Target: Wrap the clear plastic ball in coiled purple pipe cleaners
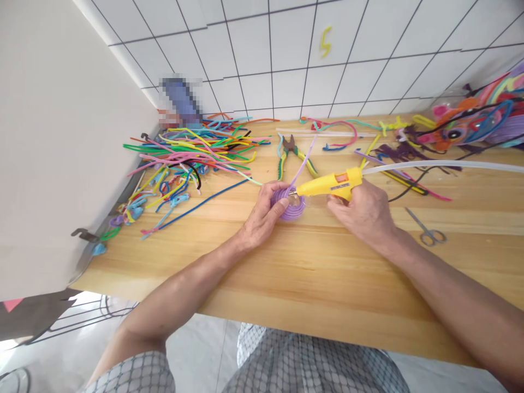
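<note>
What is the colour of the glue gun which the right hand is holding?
The glue gun is yellow, best seen in the head view.

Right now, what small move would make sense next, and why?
Probably ease the yellow glue gun back slightly with the right hand: its tip sits at the purple coil, very near the fingers of the left hand.

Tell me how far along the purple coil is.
Done, it seems: several rings of the purple coil are wound.
In hand: the left hand holds it while the right hand brings the yellow glue gun's nozzle to it.
Left, probably: the purple strand sticking out, not wound in. Whether glue is out, I cannot tell.
</note>
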A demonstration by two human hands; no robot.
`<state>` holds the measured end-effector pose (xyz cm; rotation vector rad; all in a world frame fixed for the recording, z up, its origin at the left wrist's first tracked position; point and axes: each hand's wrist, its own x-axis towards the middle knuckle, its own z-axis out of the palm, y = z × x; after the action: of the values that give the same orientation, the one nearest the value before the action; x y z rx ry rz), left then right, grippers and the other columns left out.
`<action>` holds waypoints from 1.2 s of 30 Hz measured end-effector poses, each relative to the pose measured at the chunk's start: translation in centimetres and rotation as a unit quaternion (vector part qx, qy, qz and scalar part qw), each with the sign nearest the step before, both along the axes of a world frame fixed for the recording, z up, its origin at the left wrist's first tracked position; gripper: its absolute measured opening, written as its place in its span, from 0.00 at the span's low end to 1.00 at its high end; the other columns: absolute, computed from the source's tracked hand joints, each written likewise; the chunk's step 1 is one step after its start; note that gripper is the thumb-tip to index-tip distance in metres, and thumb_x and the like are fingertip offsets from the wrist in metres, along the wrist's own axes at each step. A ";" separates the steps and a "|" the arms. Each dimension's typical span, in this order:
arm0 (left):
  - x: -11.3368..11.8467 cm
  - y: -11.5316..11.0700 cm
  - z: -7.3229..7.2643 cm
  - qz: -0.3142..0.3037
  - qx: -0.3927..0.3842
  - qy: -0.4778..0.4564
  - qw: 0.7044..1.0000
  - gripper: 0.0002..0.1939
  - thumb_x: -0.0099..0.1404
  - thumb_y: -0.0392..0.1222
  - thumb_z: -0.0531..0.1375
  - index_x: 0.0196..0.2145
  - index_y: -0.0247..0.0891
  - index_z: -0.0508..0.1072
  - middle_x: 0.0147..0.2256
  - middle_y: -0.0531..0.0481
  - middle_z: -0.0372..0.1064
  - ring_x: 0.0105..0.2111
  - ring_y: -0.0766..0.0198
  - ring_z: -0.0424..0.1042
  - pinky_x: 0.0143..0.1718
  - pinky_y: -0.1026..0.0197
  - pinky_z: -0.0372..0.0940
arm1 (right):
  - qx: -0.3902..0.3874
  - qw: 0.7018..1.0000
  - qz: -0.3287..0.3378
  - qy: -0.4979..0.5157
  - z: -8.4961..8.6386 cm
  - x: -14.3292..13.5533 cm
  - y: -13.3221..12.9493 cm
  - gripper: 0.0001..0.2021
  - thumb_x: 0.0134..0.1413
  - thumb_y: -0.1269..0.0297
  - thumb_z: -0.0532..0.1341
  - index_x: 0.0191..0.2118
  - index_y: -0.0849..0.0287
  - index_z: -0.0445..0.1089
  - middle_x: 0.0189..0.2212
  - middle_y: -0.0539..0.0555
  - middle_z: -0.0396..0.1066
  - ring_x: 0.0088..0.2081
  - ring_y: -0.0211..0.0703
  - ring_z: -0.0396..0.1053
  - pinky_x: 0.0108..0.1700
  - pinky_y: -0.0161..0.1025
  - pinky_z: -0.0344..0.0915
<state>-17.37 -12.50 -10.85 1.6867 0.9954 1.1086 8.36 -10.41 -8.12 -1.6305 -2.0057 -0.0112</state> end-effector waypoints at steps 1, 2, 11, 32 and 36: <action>0.0 0.0 0.0 -0.001 0.000 0.000 1.000 0.21 0.80 0.55 0.57 0.63 0.45 0.66 0.62 0.42 0.66 0.66 0.52 0.64 0.72 0.47 0.58 | 0.002 1.000 0.000 0.000 0.0 0.0 0.0 0.05 0.49 0.63 0.62 0.34 0.53 0.66 0.24 0.51 0.65 0.27 0.46 0.65 0.31 0.42 0.56; 0.0 0.0 0.0 -0.002 0.000 0.000 1.000 0.21 0.80 0.56 0.57 0.63 0.45 0.66 0.62 0.42 0.66 0.66 0.52 0.64 0.72 0.46 0.58 | 0.005 1.000 0.000 0.000 0.0 0.0 0.0 0.05 0.49 0.64 0.62 0.34 0.53 0.65 0.23 0.50 0.64 0.26 0.46 0.64 0.31 0.42 0.55; 0.0 -0.1 0.2 0.003 0.007 0.020 1.000 0.22 0.81 0.55 0.55 0.65 0.44 0.65 0.61 0.41 0.66 0.65 0.52 0.65 0.72 0.45 0.58 | 0.006 1.000 0.004 0.001 -0.2 0.1 0.0 0.05 0.49 0.64 0.61 0.33 0.52 0.64 0.22 0.49 0.62 0.26 0.46 0.63 0.31 0.42 0.55; -0.4 0.4 0.7 -0.018 0.065 0.112 0.991 0.24 0.81 0.58 0.52 0.66 0.43 0.66 0.61 0.41 0.66 0.66 0.52 0.63 0.73 0.46 0.57 | 0.008 1.000 0.003 0.013 0.4 0.1 0.0 0.05 0.45 0.64 0.59 0.29 0.51 0.61 0.20 0.47 0.59 0.24 0.43 0.59 0.29 0.41 0.54; -0.2 0.4 0.6 -0.014 0.056 0.085 0.995 0.22 0.81 0.58 0.53 0.64 0.46 0.68 0.60 0.42 0.67 0.64 0.53 0.64 0.71 0.47 0.58 | 0.003 1.000 0.005 0.012 0.6 0.1 -0.1 0.07 0.45 0.65 0.60 0.29 0.51 0.59 0.19 0.47 0.57 0.23 0.43 0.58 0.29 0.41 0.53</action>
<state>-17.59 -12.13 -10.26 1.9051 1.0282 1.0335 8.42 -10.50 -7.57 -1.6090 -1.9945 0.0076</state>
